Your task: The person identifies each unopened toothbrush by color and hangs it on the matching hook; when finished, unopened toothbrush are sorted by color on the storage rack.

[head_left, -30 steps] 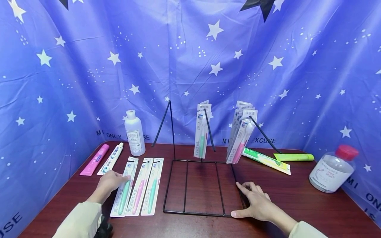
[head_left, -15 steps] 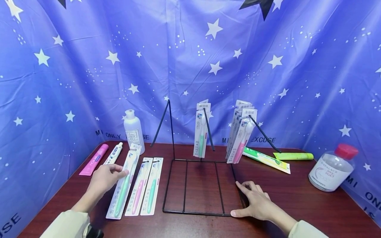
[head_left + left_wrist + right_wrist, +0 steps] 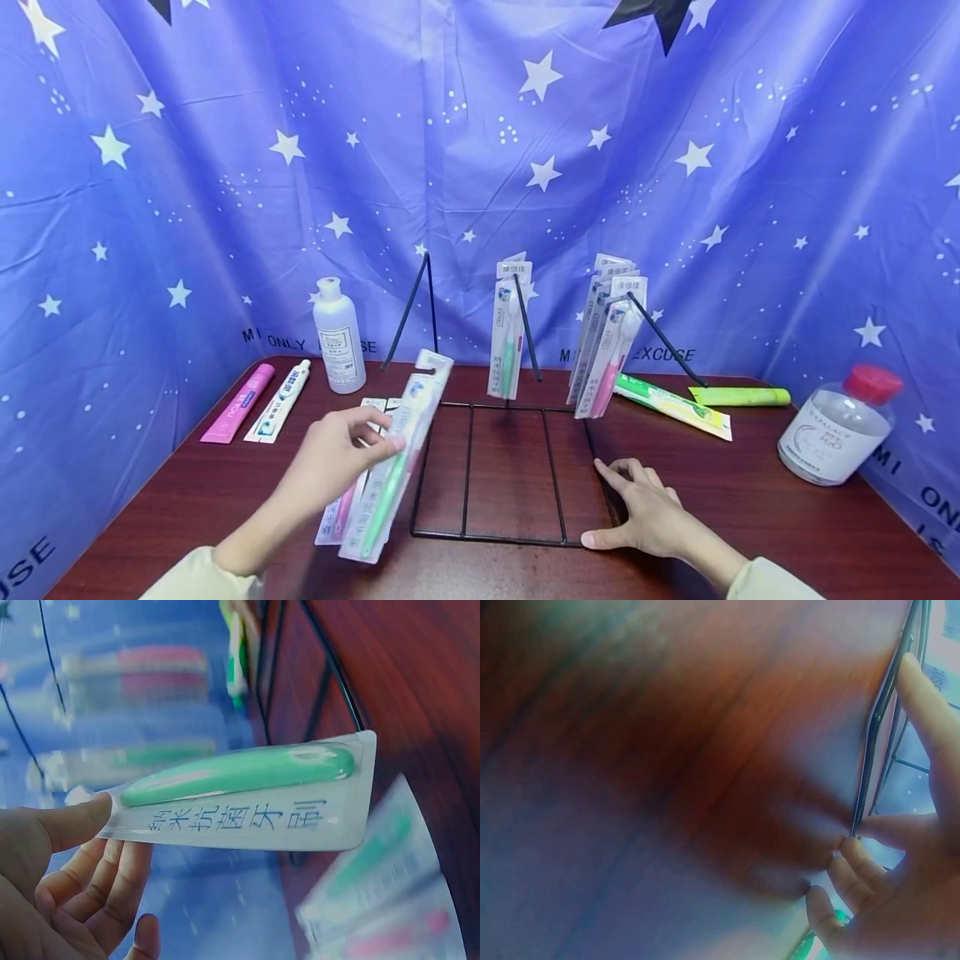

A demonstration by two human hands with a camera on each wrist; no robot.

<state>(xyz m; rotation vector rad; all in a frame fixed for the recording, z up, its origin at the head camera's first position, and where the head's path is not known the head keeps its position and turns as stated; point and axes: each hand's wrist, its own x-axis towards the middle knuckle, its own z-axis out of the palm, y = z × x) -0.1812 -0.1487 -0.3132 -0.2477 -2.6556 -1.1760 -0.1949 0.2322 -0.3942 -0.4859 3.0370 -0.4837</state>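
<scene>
My left hand (image 3: 330, 454) pinches a packaged toothbrush (image 3: 387, 492) with a green handle between thumb and fingers. The pack is tilted, overlapping the left side of the black wire rack (image 3: 513, 541) in the head view. Behind it on the table, partly covered, lie more toothbrush packs; a pink one (image 3: 330, 525) peeks out. In the left wrist view the held pack (image 3: 247, 780) shows its green handle end toward the table. My right hand (image 3: 900, 877) touches the rack's base at its front right corner, thumb and forefinger spread along the bars.
Toothbrush packs hang on the rack's middle hook (image 3: 506, 342) and right hook (image 3: 609, 350); the left hook (image 3: 405, 317) is bare. Toothpaste tubes (image 3: 279, 404) and a white bottle (image 3: 337, 337) stand left. More tubes (image 3: 675, 407) and a red-capped bottle (image 3: 832, 433) are right.
My left hand has lifted the green toothbrush pack off the table from the left of the row and carried it right, toward the rack. My right hand stays at the rack's corner.
</scene>
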